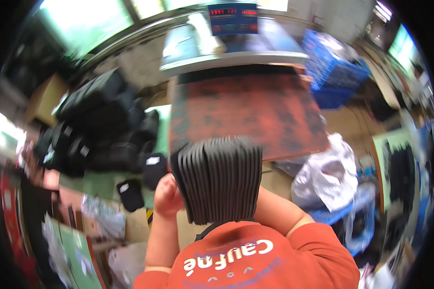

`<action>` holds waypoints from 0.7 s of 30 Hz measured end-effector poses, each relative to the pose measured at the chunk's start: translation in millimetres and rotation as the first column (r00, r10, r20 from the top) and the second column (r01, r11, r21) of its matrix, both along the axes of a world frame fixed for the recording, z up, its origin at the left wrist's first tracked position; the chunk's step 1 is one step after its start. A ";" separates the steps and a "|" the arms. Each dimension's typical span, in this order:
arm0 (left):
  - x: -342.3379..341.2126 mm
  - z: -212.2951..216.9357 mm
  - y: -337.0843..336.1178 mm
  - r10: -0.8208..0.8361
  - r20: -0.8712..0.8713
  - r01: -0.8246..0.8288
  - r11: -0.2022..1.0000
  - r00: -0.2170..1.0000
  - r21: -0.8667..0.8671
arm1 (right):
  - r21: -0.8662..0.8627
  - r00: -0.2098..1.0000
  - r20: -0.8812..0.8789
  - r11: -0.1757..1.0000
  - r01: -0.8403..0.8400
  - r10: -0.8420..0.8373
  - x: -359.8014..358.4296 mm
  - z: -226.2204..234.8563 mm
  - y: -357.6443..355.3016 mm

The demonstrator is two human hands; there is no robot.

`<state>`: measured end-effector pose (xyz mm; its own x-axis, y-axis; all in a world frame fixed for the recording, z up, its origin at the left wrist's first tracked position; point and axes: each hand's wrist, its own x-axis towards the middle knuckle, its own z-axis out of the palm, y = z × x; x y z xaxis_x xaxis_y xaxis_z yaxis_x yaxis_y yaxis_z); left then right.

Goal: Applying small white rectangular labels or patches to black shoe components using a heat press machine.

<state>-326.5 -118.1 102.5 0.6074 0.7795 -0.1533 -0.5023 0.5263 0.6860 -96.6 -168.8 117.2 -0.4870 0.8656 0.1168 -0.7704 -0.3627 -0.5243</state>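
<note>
A thick stack of dark grey fabric-like pads [219, 180] is upright in front of my chest, its pieces pressed side by side with their edges facing up. My left hand [169, 195] is closed like a fist at the stack's left edge; whatever its fingers may hold is hidden. From the right, my bare forearm runs behind the stack, so my right hand and its fingers are out of sight. Just beyond the stack lies a worn red tabletop [246, 108] with dark patches. Two black pads [154, 171] with white labels lie left of my left hand.
A scale [234, 55] with a blue display [233, 19] stands at the table's far side. Black bundles [101, 120] are piled on the left. Blue crates [332, 72] stand at far right, with a white plastic bag [328, 176] nearer on that side.
</note>
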 end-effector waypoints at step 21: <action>338.6 -17.0 -236.9 -0.507 -0.602 0.553 -0.265 0.617 0.790 | -0.544 0.004 0.424 -0.251 0.801 -0.906 218.4 -101.1 -447.6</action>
<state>12.1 -355.0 85.5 0.8916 -0.3886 0.2325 -0.4031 -0.4470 0.7985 121.8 -616.4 16.1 0.7611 0.2639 -0.5926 -0.6077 0.6096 -0.5090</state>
